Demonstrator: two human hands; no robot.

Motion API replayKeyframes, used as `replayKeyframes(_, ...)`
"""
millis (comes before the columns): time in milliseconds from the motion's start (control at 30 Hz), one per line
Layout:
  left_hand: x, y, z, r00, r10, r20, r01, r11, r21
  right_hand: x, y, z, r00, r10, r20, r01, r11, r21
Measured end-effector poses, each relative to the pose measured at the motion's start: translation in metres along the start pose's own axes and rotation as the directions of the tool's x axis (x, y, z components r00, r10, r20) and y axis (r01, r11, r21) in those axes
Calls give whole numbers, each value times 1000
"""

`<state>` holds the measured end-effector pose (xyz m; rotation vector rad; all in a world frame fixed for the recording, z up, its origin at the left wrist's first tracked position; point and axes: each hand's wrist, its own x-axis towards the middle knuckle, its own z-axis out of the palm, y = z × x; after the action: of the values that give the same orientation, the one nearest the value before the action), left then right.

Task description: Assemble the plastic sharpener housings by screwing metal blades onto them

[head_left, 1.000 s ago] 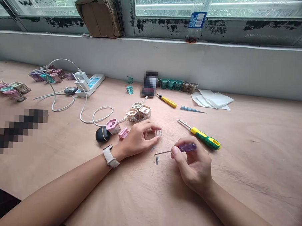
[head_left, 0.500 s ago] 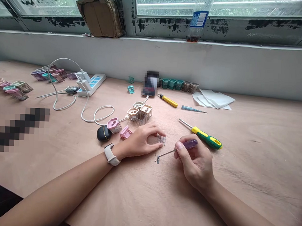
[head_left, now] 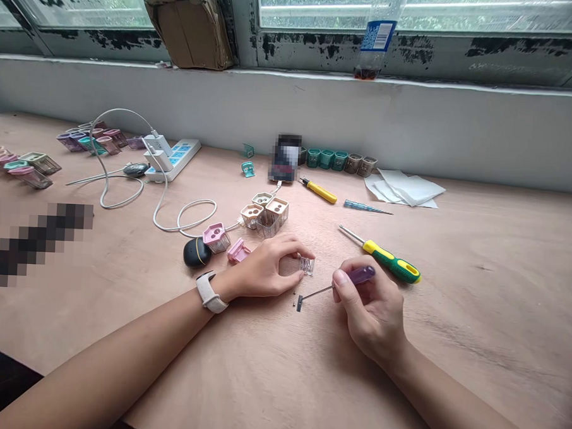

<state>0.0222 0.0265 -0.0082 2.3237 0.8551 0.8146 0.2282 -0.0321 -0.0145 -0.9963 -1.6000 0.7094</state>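
My right hand (head_left: 370, 300) grips a small screwdriver with a purple handle (head_left: 362, 275) and a thin shaft. Its tip touches a small flat metal blade (head_left: 300, 303) on the table. Just left of the blade lie two tiny screws (head_left: 294, 298). My left hand (head_left: 269, 264), with a pale watch on its wrist, rests on the table, thumb and fingers around a small clear plastic piece (head_left: 307, 266). Beside that hand are a pink plastic part (head_left: 238, 251) and a pink pencil sharpener (head_left: 217, 237).
A green-yellow screwdriver (head_left: 392, 262) lies beyond my right hand, with a yellow-handled tool (head_left: 320, 191) and a blue one (head_left: 366, 207) farther back. Several sharpeners (head_left: 269, 214), a black case (head_left: 197, 253), white cables (head_left: 191, 223) and a power strip (head_left: 179, 159) occupy the left and middle.
My left thumb has drawn back slightly from the clear piece's near side. The screwdriver and my right hand have shifted a touch to the right; the blade stays at the tip.
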Motion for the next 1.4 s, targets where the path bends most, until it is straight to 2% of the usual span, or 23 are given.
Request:
replayKeyframes(133,0,-1,1,1000,2,-3,-2,1000,1,-1,1,-1,1000,-10,-2,10,1000,-11)
replayKeyframes(300,0,-1,1,1000,-1,0,1,1000,14,-3,6,-2,998,15,-69,-18,999,-44)
replayKeyframes(467,-1,-2,0,1000,0,1,0,1000,11,-4,8,-3,999,36,-21,-36,999,12)
replayKeyframes(700,0,0,0,1000,1,9,-1,1000,2,-4,8,-2,997,56,-49,-54,997,49)
replayKeyframes(1033,-3,6,-4,989,35,141,-40,999,36,-2,5,-1,999,44,-33,-43,999,27)
replayKeyframes(1400,-2,4,-3,986,29,162,-42,996,75,-3,12,-1,992,109,-65,-102,990,95)
